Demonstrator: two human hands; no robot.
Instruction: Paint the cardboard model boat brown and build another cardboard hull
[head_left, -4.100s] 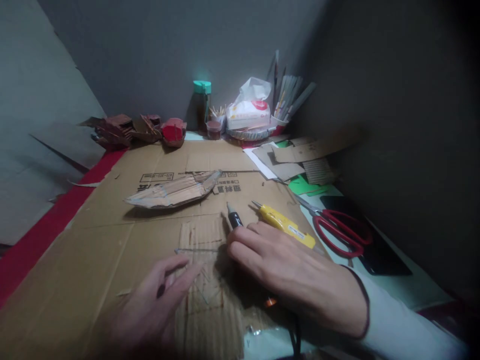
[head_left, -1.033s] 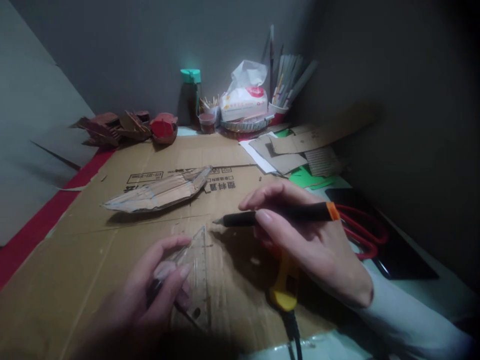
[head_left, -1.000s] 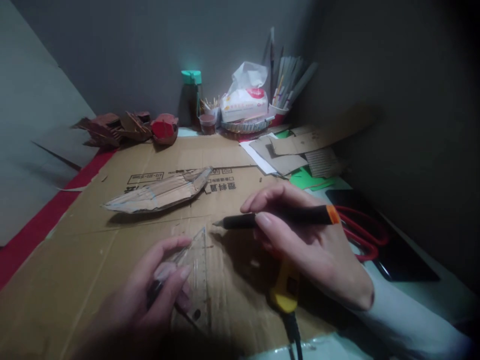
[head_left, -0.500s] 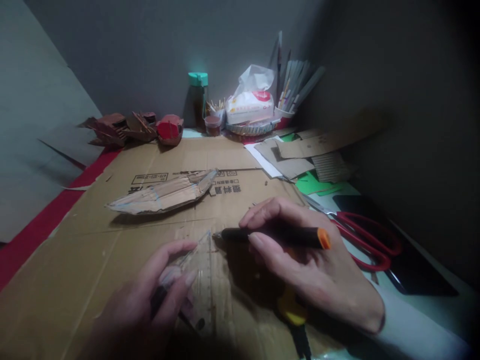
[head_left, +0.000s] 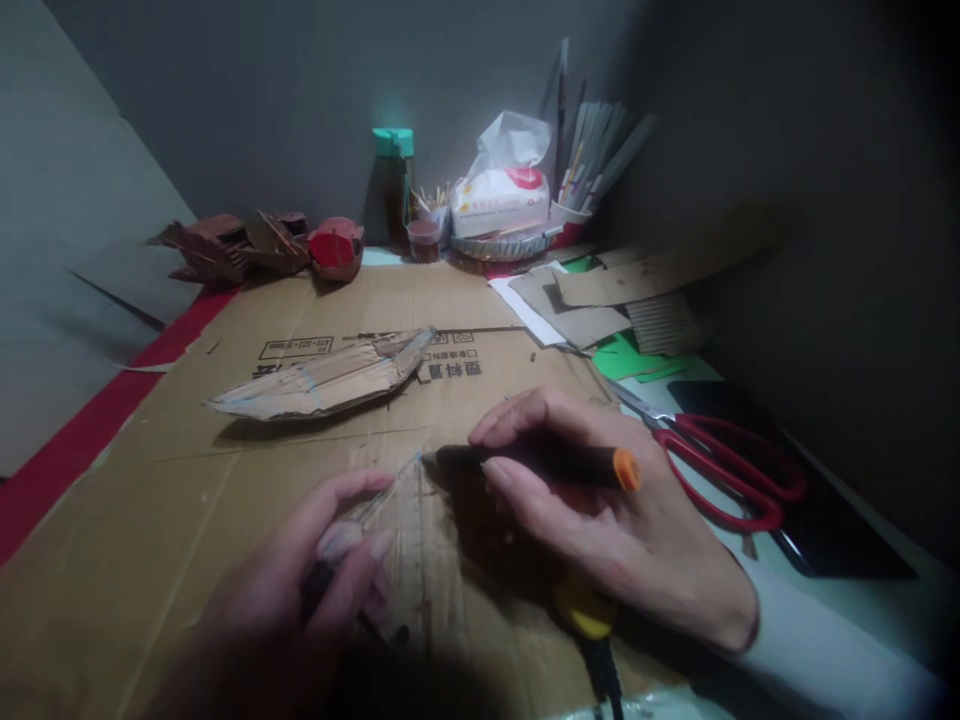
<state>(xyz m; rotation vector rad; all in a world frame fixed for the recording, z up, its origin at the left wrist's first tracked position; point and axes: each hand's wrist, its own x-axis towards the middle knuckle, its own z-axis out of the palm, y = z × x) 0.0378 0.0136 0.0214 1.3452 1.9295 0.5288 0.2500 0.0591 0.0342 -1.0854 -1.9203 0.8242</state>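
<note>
My right hand (head_left: 600,510) is closed around a black pen (head_left: 547,465) with an orange end. Its tip points left and meets the top of a clear triangular ruler (head_left: 409,520), whose edge markings are faint. My left hand (head_left: 307,590) grips or presses this ruler from the left, fingers curled. A dark object shows partly between the left fingers, too blurred to name. Both hands are over a large cardboard sheet (head_left: 247,520). Beyond them lies a boat-shaped cardboard piece (head_left: 322,380) with blue lines. A yellow and black object (head_left: 585,610) sits partly hidden below my right hand.
Red-handled scissors (head_left: 720,470) lie on the right, over a black flat device (head_left: 840,530). Cardboard scraps (head_left: 622,280) and green paper (head_left: 637,360) are behind them. At the back stand a bottle (head_left: 394,190), a tissue pack (head_left: 502,195) and reddish cardboard pieces (head_left: 217,250).
My right hand has shifted slightly left with the pen, and the pen's tip has come to the ruler's top corner. My left hand stays nearly in place; the view has tilted slightly.
</note>
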